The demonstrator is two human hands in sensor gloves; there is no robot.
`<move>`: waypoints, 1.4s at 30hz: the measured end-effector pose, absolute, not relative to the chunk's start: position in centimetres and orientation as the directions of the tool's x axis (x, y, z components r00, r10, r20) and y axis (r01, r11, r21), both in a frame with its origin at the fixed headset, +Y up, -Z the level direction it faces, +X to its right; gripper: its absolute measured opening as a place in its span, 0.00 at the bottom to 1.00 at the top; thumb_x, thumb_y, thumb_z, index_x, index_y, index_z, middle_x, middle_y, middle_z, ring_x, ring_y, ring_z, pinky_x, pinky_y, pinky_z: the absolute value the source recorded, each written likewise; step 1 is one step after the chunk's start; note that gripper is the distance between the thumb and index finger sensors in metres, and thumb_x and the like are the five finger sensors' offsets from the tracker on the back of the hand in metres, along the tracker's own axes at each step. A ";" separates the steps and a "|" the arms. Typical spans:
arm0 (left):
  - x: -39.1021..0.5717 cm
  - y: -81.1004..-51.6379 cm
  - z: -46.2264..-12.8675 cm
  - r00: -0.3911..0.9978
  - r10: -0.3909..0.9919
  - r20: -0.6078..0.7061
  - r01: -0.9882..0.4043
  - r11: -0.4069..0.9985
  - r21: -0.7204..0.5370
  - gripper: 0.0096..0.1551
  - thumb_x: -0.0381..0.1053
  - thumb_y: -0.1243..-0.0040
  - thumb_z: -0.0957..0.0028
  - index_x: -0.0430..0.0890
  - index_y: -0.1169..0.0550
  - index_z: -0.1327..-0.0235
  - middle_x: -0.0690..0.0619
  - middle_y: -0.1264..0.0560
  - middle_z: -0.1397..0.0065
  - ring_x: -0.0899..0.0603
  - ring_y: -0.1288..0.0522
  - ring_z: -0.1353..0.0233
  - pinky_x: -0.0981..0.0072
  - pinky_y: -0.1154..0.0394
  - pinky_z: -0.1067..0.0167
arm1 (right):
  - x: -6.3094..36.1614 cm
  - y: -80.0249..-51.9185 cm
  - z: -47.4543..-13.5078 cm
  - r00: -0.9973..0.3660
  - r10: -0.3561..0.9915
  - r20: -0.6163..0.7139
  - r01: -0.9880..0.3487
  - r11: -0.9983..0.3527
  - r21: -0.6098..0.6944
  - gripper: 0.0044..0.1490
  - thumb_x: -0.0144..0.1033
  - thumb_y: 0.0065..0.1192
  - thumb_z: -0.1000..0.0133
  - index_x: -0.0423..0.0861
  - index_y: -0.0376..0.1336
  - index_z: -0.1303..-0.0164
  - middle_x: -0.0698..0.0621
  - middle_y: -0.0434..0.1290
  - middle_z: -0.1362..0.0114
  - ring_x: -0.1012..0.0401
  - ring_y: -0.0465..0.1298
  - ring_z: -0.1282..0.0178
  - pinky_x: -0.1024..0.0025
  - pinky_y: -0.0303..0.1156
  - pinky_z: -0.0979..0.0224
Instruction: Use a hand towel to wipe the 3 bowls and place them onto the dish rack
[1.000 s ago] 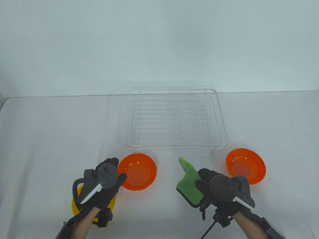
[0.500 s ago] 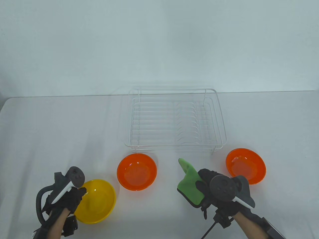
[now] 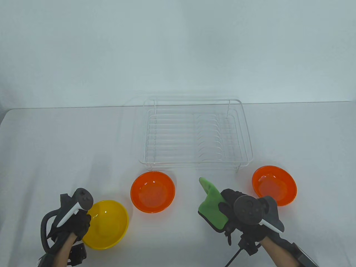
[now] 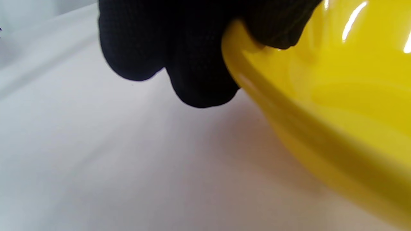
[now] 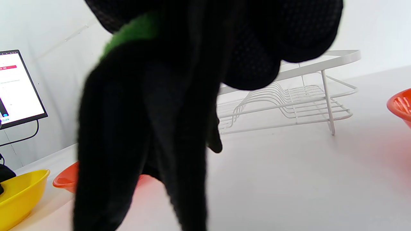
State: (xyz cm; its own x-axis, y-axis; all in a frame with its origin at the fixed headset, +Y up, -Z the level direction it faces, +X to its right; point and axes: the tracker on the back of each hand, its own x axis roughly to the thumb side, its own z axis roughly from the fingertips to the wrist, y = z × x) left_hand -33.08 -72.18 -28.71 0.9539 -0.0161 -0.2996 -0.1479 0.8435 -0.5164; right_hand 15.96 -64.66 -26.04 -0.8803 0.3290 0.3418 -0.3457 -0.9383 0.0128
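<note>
A yellow bowl (image 3: 107, 224) sits at the near left of the table; my left hand (image 3: 83, 221) pinches its left rim, thumb inside and fingers (image 4: 199, 80) outside the yellow bowl (image 4: 337, 106). An orange bowl (image 3: 153, 191) stands in front of the white wire dish rack (image 3: 194, 133), and a second orange bowl (image 3: 274, 189) lies to the rack's right front. My right hand (image 3: 226, 207) grips a green hand towel (image 3: 212, 205) between the two orange bowls, held above the table. In the right wrist view the towel's dark underside (image 5: 144, 134) hangs in front of the dish rack (image 5: 289, 99).
The white table (image 3: 55, 155) stretches wide to the left and right of the rack. A monitor (image 5: 17, 88) stands off to the left in the right wrist view. Cables trail from both wrists at the near edge.
My left hand moved from beside the middle orange bowl back and left to the yellow bowl and took hold of its rim. The right hand with the towel stayed put.
</note>
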 end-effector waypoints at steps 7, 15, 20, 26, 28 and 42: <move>-33.0 -69.7 -28.3 0.960 0.067 -0.273 -0.194 0.863 -0.467 0.24 0.50 0.47 0.42 0.47 0.28 0.33 0.52 0.21 0.42 0.51 0.16 0.55 0.58 0.20 0.48 | 16.1 -64.6 -26.1 -0.881 0.336 0.334 -0.351 -0.936 0.018 0.31 0.46 0.62 0.43 0.36 0.65 0.39 0.42 0.79 0.50 0.59 0.83 0.58 0.58 0.79 0.50; -29.7 -65.5 -28.1 0.946 0.272 -0.176 -0.317 0.888 -0.334 0.25 0.51 0.49 0.40 0.44 0.28 0.33 0.51 0.20 0.45 0.53 0.16 0.60 0.59 0.20 0.52 | 16.6 -64.6 -26.5 -0.879 0.363 0.309 -0.375 -0.927 0.024 0.31 0.46 0.62 0.43 0.36 0.65 0.39 0.42 0.79 0.50 0.58 0.83 0.58 0.58 0.79 0.49; -26.1 -64.9 -28.6 0.942 0.322 -0.089 -0.334 0.894 -0.300 0.25 0.52 0.50 0.39 0.42 0.28 0.33 0.52 0.20 0.47 0.55 0.16 0.63 0.61 0.19 0.54 | 17.3 -64.6 -26.8 -0.879 0.387 0.279 -0.398 -0.917 0.019 0.31 0.46 0.62 0.43 0.36 0.65 0.39 0.42 0.79 0.51 0.58 0.83 0.58 0.58 0.79 0.50; -20.2 -64.8 -29.2 0.879 0.477 0.013 -0.453 0.844 -0.287 0.26 0.52 0.49 0.39 0.40 0.28 0.34 0.51 0.19 0.52 0.56 0.17 0.67 0.62 0.19 0.58 | 18.4 -64.6 -27.5 -0.877 0.420 0.231 -0.429 -0.903 0.014 0.31 0.45 0.62 0.43 0.36 0.65 0.39 0.42 0.79 0.51 0.58 0.83 0.58 0.58 0.79 0.50; -18.4 -64.7 -29.3 0.870 0.490 0.050 -0.458 0.843 -0.283 0.26 0.52 0.48 0.39 0.40 0.27 0.34 0.51 0.19 0.53 0.57 0.17 0.69 0.63 0.18 0.59 | 18.6 -64.6 -27.6 -0.877 0.426 0.220 -0.435 -0.901 0.010 0.31 0.45 0.62 0.43 0.36 0.65 0.39 0.42 0.79 0.51 0.58 0.83 0.58 0.58 0.79 0.50; -14.0 -66.9 -29.6 0.854 0.506 0.122 -0.446 0.832 -0.329 0.26 0.52 0.49 0.38 0.40 0.29 0.32 0.50 0.20 0.55 0.57 0.19 0.70 0.62 0.19 0.60 | 18.3 -63.4 -27.7 -0.886 0.411 0.215 -0.429 -0.902 -0.045 0.31 0.44 0.63 0.43 0.36 0.66 0.38 0.41 0.80 0.51 0.58 0.83 0.59 0.58 0.79 0.51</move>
